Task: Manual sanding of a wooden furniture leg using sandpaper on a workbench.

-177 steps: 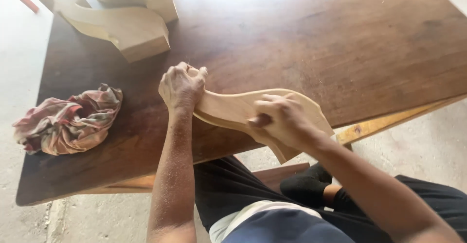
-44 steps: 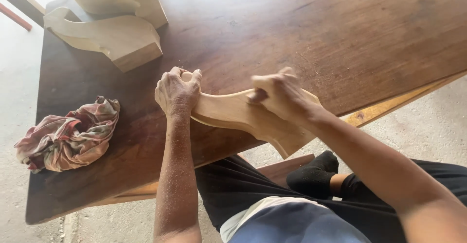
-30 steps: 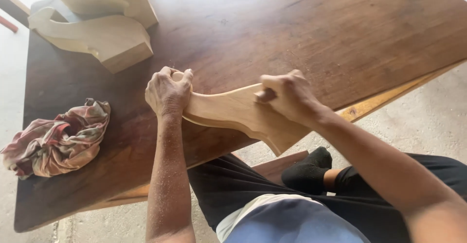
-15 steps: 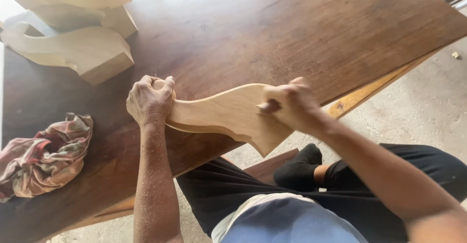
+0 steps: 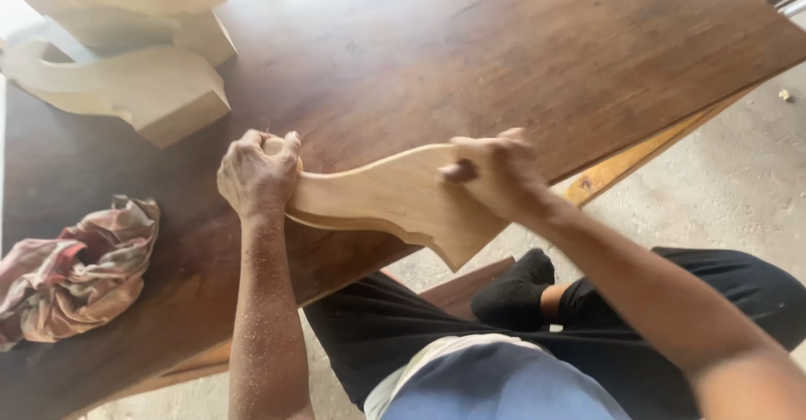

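Sanding the curved wood piece (image 5: 395, 197) by the look of it. It lies flat at the counter's (image 5: 520, 59) near edge, wide pointed end hanging off the edge at 5 o'clock.

Left hand (image 5: 256, 176) is clenched round the narrow end at 9 o'clock of the piece, pinning it down. Right hand (image 5: 495, 172) is closed on a small dark thing, prob. an abrasive scrap, can't tell exactly, pressed on the top face near the far edge.

How I'd do it well:
- keep the left grip firm, wrist low, so the piece doesn't pivot on the counter
- strokes along the grain, long and even, no digging at the curve
- overhang is unsupported; light pressure there or slide the piece toward 12 o'clock
- follow the scalloped edge w/ fingertips, not the flat of the palm, to keep the profile crisp

Other stuff: stack of similar pale cut blanks (image 5: 126, 59) at 10 o'clock, well apart. Crumpled cloth (image 5: 75, 273) at 8 o'clock on the counter, near the left forearm; handy for wiping dust. Dust specks on the counter around the piece.
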